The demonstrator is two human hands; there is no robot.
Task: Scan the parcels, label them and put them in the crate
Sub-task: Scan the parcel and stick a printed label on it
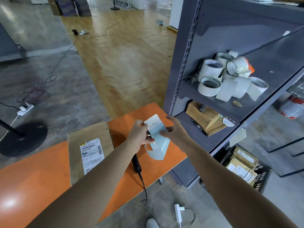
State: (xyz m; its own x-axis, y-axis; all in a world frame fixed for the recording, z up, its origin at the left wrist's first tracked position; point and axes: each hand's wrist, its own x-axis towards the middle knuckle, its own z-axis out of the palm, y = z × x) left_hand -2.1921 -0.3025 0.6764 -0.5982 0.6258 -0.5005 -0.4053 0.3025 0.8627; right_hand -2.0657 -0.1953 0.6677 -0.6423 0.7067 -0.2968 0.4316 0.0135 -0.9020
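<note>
Label (153, 124) pinched between outstretched left hand (139, 134), right hand (175, 131)

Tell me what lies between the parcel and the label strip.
The black scanner, on the orange table, partly hidden by the left forearm; head view.

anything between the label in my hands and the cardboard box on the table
Nothing visible does. The left hand pinches the white handwritten label, the right hand its pale blue backing strip, above the orange table; only bare tabletop separates them from the brown cardboard parcel to the left.
</note>
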